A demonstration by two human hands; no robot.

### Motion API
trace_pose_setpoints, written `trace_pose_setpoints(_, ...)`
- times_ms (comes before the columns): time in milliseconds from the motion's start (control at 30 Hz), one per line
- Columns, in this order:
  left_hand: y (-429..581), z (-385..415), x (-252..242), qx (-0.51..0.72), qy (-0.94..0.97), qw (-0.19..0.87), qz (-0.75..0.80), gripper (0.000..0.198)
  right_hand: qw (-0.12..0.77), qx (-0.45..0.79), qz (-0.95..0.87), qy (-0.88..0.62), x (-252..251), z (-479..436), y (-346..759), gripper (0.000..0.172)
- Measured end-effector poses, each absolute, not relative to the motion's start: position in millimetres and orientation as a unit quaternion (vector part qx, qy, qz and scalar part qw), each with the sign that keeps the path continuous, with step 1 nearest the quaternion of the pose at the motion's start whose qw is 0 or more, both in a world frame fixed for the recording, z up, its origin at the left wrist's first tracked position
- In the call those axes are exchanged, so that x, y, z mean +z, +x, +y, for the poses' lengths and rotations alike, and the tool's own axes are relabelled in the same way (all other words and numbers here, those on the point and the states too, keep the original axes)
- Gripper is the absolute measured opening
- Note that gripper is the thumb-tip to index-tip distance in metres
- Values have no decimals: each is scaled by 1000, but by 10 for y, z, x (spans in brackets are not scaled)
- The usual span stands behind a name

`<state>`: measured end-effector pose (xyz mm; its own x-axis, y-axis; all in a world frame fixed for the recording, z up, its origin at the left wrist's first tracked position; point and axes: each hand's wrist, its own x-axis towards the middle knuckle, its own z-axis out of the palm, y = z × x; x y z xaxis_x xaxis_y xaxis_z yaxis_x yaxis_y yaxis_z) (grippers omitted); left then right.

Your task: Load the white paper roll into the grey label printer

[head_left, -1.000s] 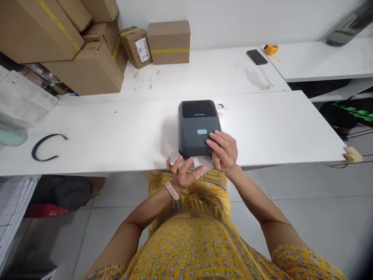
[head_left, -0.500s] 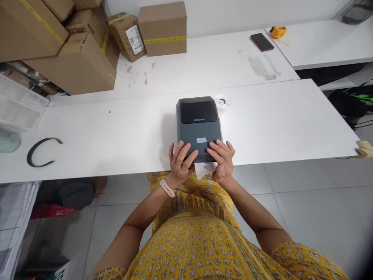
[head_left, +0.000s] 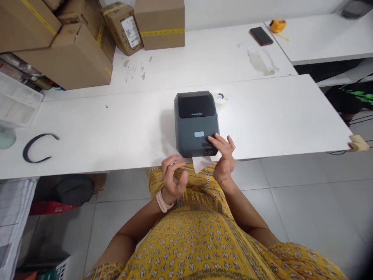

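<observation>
A dark grey label printer (head_left: 196, 126) stands at the front edge of the white table, with a light button on its top. From its front hangs a piece of white paper (head_left: 201, 164). My right hand (head_left: 224, 157) rests its fingertips on the printer's front right corner, fingers apart. My left hand (head_left: 174, 175), with a pink band at the wrist, is off the printer, just below its front left corner, fingers apart and slightly curled, holding nothing. Behind the printer's right side lies a white roll (head_left: 220, 98), partly hidden.
Cardboard boxes (head_left: 70, 58) are stacked at the back left. A dark curved band (head_left: 27, 149) lies on the left of the table (head_left: 279, 116). At the back right are a phone (head_left: 261, 35) and a yellow tape measure (head_left: 278, 25).
My left hand has come off the printer and moved down and slightly left. My right hand stays on the printer's corner. The whole view has shifted slightly.
</observation>
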<state>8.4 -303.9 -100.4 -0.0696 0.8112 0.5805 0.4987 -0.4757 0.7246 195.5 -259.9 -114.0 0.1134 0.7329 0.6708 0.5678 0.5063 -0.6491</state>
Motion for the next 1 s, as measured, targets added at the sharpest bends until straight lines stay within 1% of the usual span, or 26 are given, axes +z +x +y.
trace_pose_setpoints(33, 99, -3128, -977, 548, 619, 223, 517, 27, 571, 86, -653, -491, -1093, -2628, 1942, 67)
trace_pose_setpoints(100, 161, -3212, -938, 517, 509, 420, 545, 50, 591, 88, -645, -476, -1010, -2671, 1912, 64)
trace_pose_setpoints(167, 249, -3170, -898, 461, 413, 572, 539, 58, 590, 82, -645, -479, -956, -2688, 1893, 62)
trace_pose_setpoints(200, 295, -3120, -872, 437, 383, 618, 530, 59, 586, 77, -646, -483, -940, -2690, 1891, 61)
trace_pose_setpoints(267, 378, -3009, -808, 409, 360, 659, 519, 56, 577, 69, -650, -489, -929, -2687, 1899, 60)
trace_pose_setpoints(433, 508, -2914, -697, 424, 346, 656, 519, 48, 575, 83, -658, -478, -960, -2676, 1927, 52)
trace_pose_setpoints(567, 522, -2942, -746, 436, 354, 642, 522, 46, 592, 80, -654, -464, -950, -2649, 1914, 46)
trace_pose_setpoints(667, 472, -2970, -821, 421, 403, 620, 526, 47, 555, 52, -677, -481, -874, -2613, 1897, 45)
trace_pose_setpoints(767, 381, -3046, -876, 428, 461, 562, 537, 52, 491, 5, -699, -519, -772, -2570, 1872, 47)
trace_pose_setpoints(833, 313, -3108, -892, 455, 488, 507, 545, 54, 459, -25, -705, -541, -716, -2544, 1854, 46)
trace_pose_setpoints(1000, 195, -3085, -886, 575, 502, 344, 546, 43, 403, -100, -718, -558, -616, -2488, 1840, 37)
